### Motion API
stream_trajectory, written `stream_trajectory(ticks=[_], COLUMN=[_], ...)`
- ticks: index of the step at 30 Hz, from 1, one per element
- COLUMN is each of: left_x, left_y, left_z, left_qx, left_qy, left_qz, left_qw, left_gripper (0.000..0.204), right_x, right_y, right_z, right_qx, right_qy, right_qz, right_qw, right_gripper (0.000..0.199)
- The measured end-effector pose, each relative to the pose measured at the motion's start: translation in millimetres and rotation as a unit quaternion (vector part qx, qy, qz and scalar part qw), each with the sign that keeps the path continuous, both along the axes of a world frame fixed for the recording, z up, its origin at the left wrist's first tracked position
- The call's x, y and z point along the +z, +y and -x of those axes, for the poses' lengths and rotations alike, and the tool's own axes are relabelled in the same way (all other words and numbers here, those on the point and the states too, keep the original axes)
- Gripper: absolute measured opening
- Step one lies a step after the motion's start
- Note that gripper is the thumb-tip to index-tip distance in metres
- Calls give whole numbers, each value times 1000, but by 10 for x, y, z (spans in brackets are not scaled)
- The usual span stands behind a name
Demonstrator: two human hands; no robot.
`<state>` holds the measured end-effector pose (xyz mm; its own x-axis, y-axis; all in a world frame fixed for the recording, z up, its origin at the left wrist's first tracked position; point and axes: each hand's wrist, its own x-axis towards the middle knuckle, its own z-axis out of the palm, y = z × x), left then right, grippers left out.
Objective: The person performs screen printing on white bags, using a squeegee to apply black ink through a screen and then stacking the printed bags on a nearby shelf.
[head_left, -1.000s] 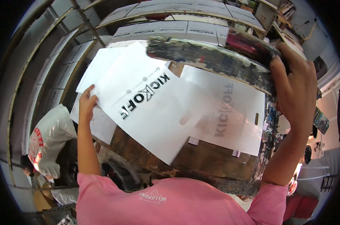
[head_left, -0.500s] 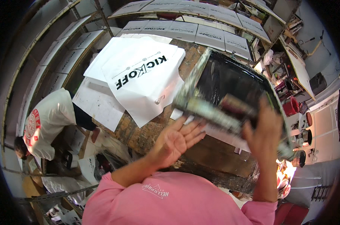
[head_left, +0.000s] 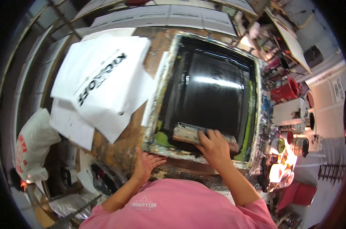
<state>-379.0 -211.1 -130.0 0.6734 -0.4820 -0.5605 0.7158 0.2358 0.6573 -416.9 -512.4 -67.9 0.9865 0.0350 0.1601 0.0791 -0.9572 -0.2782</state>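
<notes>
While the right fingers point(head_left: 210, 136) pinch a worn squeegee point(head_left: 186, 133), the left fingers point(head_left: 154, 158) — partly spread — lie at a crusted rectangular frame point(head_left: 180, 153).

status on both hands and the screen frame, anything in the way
Right hand grips squeegee, inside near end of screen frame. Left hand open at its near-left corner. Printed sheets lie left, outside; no obstruction seen.

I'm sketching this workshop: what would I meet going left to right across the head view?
Co-worker's pale shirt, printed white sheet, framed printing screen, red container, dark slotted rack.
</notes>
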Motion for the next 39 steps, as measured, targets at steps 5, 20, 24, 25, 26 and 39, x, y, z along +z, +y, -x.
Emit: stream_trajectory(ticks=[5, 20, 24, 25, 26, 39], left_x=[15, -325, -407, -424, -430, 258], left_y=[41, 297, 305, 299, 297, 66], left_z=[20, 77, 57, 44, 45, -34], left_qx=[15, -7, -27, -30, -35, -45], left_qy=[5, -57, -88, -108, -117, -145], left_qz=[11, 160, 197, 244, 249, 322], left_qw=[1000, 985, 976, 963, 961, 934], left_gripper=[112, 112, 104, 98, 97, 102], right_x=[-290, -75, -123, -95, -54, 1011], right_y=[-727, -2023, -1710, -1616, -1513, 85], right_z=[-1071, -3103, -2773, -2608, -2408, 428], right_qx=[-5, 22, 60, 87, 114, 6], right_qy=[-54, -60, -48, -32, -31, -39], right_qz=[37, 97, 76, 63, 51, 9], right_qw=[998, 993, 994, 994, 992, 999], right_gripper=[36, 42, 41, 41, 40, 34])
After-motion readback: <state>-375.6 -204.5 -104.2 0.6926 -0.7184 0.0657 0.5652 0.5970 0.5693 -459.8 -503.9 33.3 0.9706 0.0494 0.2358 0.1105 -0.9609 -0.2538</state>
